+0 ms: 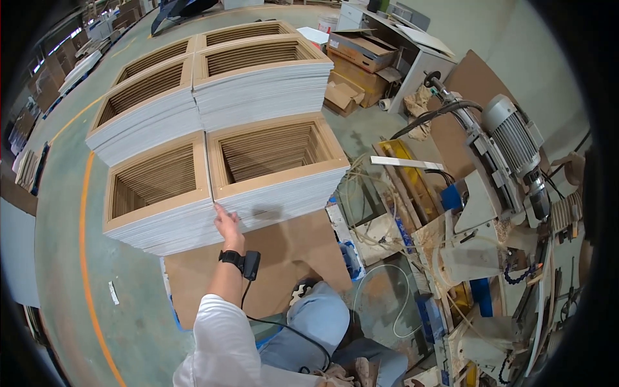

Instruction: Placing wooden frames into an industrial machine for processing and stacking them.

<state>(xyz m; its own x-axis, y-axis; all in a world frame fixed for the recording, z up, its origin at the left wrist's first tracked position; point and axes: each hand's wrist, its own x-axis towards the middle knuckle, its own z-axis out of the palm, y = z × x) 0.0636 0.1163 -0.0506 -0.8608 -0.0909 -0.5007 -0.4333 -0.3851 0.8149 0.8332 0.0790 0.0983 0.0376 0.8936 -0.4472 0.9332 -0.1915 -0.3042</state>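
Note:
My left hand (227,223) reaches forward from a white sleeve, its index finger stretched toward the seam between the two front stacks of frames. It holds nothing that I can see. The fingertip is at the near top edge, touching or almost touching it. The front left stack (158,217) and front right stack (284,191) are made of rectangular wooden-coloured frames with white outer edges. A black device (251,264) with a cable is strapped at my left wrist. A brownish shape at the lower edge may be my right hand; its fingers cannot be made out.
Taller frame stacks (261,93) stand behind the front ones. A brown board (277,242) lies under and before the stacks. On the right is a machine with a grey motor (512,126), hoses and a white strip (406,162). Cardboard boxes (361,51) sit by a desk behind.

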